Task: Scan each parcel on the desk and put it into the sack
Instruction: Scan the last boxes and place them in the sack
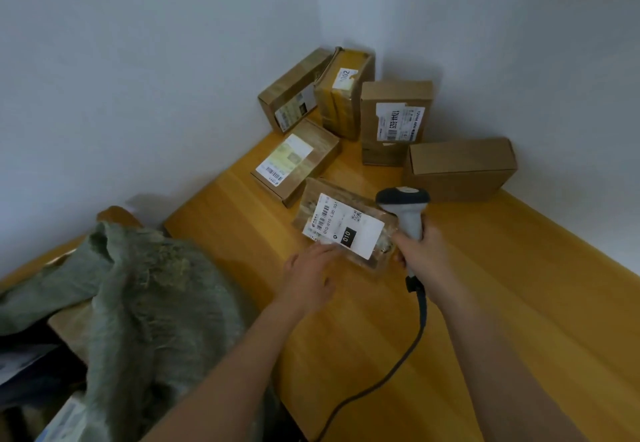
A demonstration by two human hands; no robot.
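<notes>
Person, head-camera view: two bare forearms, no sleeves visible; left hand (308, 272) and right hand (420, 251) ungloved; no rings, watch or wristbands visible on either wrist.

Left hand (308, 268) flat, fingers (329, 251) extended; right hand (420, 251) curled in grip, both forearms outstretched.

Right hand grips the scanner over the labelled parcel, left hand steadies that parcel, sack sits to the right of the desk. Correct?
Not quite: in the head view the sack sits left of the desk. The rest stands: right hand grips the scanner, left hand steadies the labelled parcel.
</notes>
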